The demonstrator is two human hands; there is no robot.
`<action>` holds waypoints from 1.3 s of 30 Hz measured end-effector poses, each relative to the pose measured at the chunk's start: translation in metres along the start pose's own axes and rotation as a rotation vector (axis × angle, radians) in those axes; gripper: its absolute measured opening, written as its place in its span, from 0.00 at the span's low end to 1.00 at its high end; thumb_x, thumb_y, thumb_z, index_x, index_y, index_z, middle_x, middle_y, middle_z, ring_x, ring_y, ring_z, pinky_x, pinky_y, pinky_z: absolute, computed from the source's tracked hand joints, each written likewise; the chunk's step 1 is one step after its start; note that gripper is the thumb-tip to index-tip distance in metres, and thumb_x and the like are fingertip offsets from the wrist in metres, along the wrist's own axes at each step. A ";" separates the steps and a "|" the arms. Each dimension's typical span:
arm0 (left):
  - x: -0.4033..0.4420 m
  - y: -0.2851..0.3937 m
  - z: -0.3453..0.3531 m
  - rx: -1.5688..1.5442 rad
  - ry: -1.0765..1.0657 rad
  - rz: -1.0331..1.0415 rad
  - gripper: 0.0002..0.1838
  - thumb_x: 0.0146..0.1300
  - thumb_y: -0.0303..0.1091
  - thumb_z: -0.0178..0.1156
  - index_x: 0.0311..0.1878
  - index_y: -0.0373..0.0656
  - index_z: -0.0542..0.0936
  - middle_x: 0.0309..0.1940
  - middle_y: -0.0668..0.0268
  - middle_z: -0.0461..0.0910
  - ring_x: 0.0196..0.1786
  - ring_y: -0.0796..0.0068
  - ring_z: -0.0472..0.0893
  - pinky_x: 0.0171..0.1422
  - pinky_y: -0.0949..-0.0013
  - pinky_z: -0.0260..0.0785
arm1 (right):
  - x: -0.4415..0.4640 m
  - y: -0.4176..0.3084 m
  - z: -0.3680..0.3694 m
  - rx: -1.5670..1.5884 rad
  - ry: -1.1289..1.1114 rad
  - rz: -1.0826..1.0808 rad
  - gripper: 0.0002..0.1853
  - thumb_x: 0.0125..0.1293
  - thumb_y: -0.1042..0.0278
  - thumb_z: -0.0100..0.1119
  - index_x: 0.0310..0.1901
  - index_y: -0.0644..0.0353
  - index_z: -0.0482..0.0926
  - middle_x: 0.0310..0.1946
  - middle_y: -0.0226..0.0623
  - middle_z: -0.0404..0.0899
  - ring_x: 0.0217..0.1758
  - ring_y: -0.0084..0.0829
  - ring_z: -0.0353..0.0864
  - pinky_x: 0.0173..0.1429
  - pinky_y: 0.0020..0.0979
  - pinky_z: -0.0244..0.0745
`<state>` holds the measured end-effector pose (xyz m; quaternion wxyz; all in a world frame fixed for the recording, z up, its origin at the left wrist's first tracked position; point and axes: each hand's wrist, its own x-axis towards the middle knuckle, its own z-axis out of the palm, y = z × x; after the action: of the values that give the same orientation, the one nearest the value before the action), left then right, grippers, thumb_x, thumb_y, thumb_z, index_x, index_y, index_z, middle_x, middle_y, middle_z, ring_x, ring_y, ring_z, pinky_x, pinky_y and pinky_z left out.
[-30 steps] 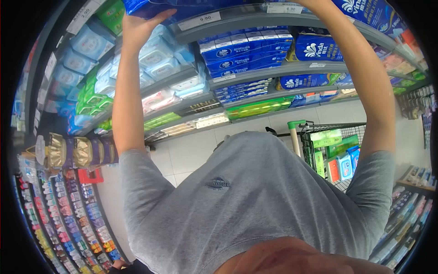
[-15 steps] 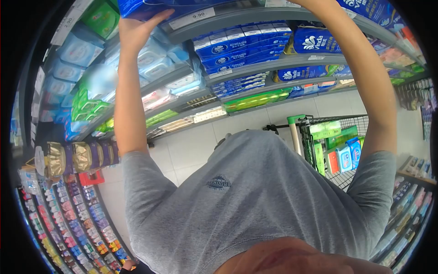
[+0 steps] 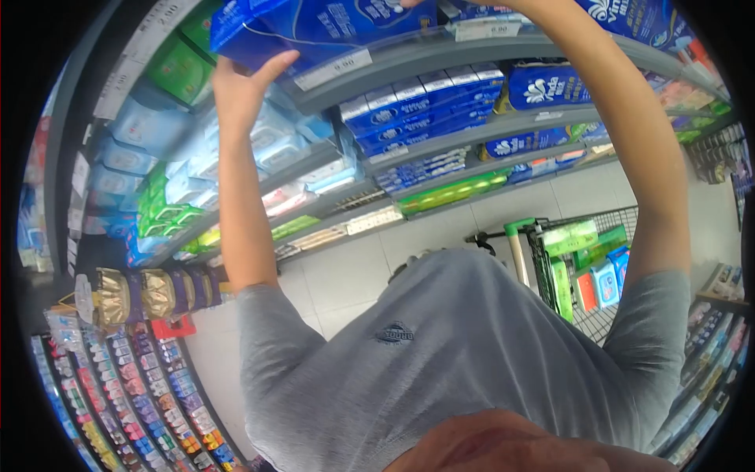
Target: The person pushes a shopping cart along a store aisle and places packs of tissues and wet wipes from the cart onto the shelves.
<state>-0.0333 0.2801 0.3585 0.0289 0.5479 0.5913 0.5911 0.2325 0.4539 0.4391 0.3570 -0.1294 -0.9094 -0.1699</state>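
My left hand (image 3: 245,88) grips the lower left corner of a large blue tissue pack (image 3: 318,31), with the thumb on the near side and the other fingers partly hidden under it. The pack is tilted at the front edge of the upper shelf, above a 9.90 price tag (image 3: 334,69). At the top edge of the view, fingertips of my right hand (image 3: 410,2) touch the pack's right part; the rest of that hand is mostly cut off by the frame.
Stacked blue tissue packs (image 3: 425,102) fill the shelf below. Light-blue wipes packs (image 3: 130,161) stand at the left. A wire shopping cart (image 3: 605,318) with green, red and blue packs stands to my right. Gold-and-purple packages (image 3: 157,293) hang at the left.
More of the blue tissue pack shows now, as the whole view has shifted. My left hand appears slightly lower and further right, still on the pack. My right fingertips have come into view.
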 end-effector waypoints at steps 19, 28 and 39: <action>0.006 -0.010 0.000 -0.064 -0.025 -0.068 0.34 0.46 0.28 0.79 0.57 0.32 0.74 0.50 0.57 0.81 0.53 0.66 0.80 0.61 0.64 0.70 | 0.016 0.001 0.005 -0.051 -0.272 0.078 0.46 0.42 0.42 0.78 0.57 0.66 0.73 0.50 0.50 0.80 0.60 0.48 0.74 0.68 0.45 0.62; -0.008 -0.016 0.010 -0.027 0.042 0.029 0.32 0.48 0.34 0.79 0.55 0.33 0.75 0.49 0.57 0.82 0.52 0.69 0.79 0.60 0.67 0.68 | 0.018 -0.006 0.001 -0.176 -0.236 -0.004 0.43 0.39 0.42 0.79 0.53 0.64 0.75 0.50 0.46 0.81 0.61 0.44 0.74 0.71 0.45 0.57; -0.014 -0.027 0.018 0.014 0.087 0.036 0.32 0.48 0.36 0.79 0.54 0.33 0.76 0.48 0.56 0.82 0.52 0.66 0.79 0.62 0.64 0.68 | 0.011 0.004 0.025 -0.204 -0.218 -0.049 0.46 0.40 0.41 0.78 0.57 0.65 0.74 0.45 0.49 0.82 0.58 0.46 0.77 0.73 0.52 0.57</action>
<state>-0.0317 0.2907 0.3241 -0.0111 0.5325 0.5863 0.6104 0.2112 0.4690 0.4302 0.2371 -0.1607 -0.9235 -0.2552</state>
